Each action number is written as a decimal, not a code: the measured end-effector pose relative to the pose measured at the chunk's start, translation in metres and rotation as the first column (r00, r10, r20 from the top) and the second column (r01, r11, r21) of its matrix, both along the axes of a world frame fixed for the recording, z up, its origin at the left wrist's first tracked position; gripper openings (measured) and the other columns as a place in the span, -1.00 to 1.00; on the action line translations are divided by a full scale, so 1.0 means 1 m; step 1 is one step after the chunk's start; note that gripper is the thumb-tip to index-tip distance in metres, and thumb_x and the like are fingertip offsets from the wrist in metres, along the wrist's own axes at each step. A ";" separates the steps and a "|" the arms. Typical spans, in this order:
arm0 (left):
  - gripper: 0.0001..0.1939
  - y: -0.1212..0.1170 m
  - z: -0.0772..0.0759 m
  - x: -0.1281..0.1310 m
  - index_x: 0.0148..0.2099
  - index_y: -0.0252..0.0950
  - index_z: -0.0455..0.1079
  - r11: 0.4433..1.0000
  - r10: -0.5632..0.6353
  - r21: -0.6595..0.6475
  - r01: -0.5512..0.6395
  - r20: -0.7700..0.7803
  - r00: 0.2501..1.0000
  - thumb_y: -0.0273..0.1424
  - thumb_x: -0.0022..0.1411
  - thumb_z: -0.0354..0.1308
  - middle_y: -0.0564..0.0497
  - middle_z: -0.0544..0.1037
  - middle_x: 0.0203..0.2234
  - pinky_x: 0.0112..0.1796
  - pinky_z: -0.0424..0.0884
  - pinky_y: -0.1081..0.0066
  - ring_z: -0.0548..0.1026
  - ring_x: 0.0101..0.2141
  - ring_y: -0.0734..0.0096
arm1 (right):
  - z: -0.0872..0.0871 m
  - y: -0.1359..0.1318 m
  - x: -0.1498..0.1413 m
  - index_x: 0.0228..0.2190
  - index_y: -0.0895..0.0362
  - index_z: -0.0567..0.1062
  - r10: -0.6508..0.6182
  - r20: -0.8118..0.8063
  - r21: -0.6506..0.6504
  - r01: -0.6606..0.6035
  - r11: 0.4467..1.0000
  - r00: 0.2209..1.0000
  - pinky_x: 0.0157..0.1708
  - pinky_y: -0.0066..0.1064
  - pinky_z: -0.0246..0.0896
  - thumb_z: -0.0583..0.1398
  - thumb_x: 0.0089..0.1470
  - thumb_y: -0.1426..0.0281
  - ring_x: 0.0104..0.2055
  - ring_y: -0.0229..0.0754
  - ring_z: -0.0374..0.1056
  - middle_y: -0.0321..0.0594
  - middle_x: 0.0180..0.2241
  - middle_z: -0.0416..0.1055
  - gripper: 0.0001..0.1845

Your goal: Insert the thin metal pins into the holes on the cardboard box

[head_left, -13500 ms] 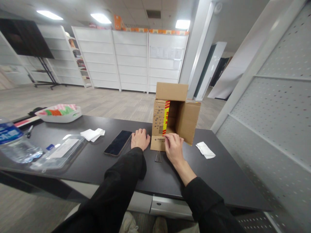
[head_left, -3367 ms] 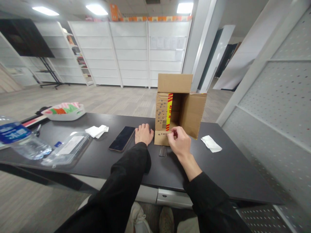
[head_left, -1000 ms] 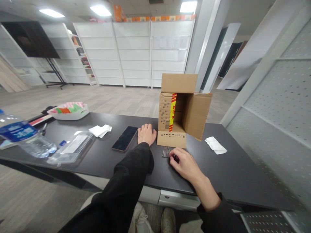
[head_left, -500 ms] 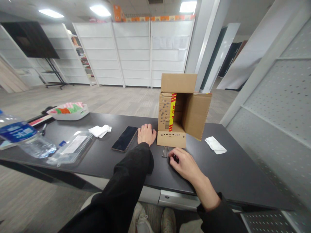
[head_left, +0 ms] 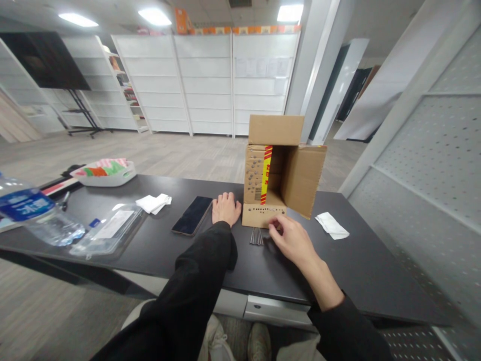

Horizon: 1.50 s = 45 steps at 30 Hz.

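My left hand (head_left: 226,208) lies flat on the dark desk, fingers stretched out, between a black phone (head_left: 192,215) and a cardboard box (head_left: 255,175). The box stands with its open side facing me. Its lower front flap (head_left: 259,215) bears a row of small dark holes or heads. Over this flap's right end, my right hand (head_left: 291,239) has thumb and fingertips closed in a pinch; whatever is between them is too small to make out. Just left of it, several thin metal nails (head_left: 256,236) lie fanned out below the flap.
On the left are a water bottle (head_left: 41,210), a clear plastic case (head_left: 108,233), a white basket (head_left: 108,175) and a folded tissue (head_left: 154,203). Another tissue (head_left: 332,225) lies on the right. A perforated panel (head_left: 432,175) stands along the right side.
My right hand has moved from beside the nails up and slightly right, to the box's lower flap. My left hand, the phone and the box stay put.
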<state>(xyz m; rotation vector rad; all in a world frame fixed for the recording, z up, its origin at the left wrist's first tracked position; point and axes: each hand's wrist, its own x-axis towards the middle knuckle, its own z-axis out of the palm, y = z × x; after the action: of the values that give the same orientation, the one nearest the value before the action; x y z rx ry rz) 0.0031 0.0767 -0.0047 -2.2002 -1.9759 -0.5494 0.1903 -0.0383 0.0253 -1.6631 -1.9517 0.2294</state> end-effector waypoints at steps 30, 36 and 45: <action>-0.78 -0.002 0.004 0.001 -0.08 -0.24 0.31 1.000 0.008 -0.029 -0.007 0.008 1.000 -0.29 0.31 -0.07 -0.14 0.45 -0.10 -0.04 0.20 0.17 0.35 -0.02 0.14 | -0.007 0.044 -0.006 -0.24 0.08 0.46 -0.305 0.003 -0.080 0.305 0.949 0.952 -0.44 -0.41 -0.01 0.09 0.17 0.34 -0.31 -0.15 0.40 -0.22 -0.36 0.50 -0.83; -0.78 -0.002 0.003 0.001 -0.09 -0.25 0.31 1.000 0.004 -0.019 -0.003 0.006 1.000 -0.30 0.30 -0.06 -0.14 0.45 -0.11 -0.06 0.21 0.17 0.35 -0.03 0.13 | -0.007 0.046 -0.005 -0.27 0.08 0.46 -0.302 -0.002 -0.086 0.301 0.950 0.953 -0.46 -0.42 -0.07 0.10 0.17 0.34 -0.31 -0.16 0.39 -0.24 -0.37 0.51 -0.84; -0.79 -0.002 0.004 0.001 -0.09 -0.25 0.30 1.000 -0.002 -0.029 0.003 0.023 1.000 -0.30 0.31 -0.07 -0.15 0.44 -0.11 -0.04 0.19 0.16 0.35 -0.02 0.12 | -0.008 0.047 -0.006 -0.26 0.09 0.47 -0.308 0.017 -0.079 0.308 0.948 0.951 -0.43 -0.42 0.01 0.10 0.17 0.33 -0.31 -0.15 0.40 -0.21 -0.37 0.51 -0.83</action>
<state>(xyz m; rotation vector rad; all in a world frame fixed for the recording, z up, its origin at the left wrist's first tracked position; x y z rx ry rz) 0.0044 0.0748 -0.0007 -2.2240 -2.0052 -0.5523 0.1844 0.0091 0.0176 -1.9938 -1.6732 0.1856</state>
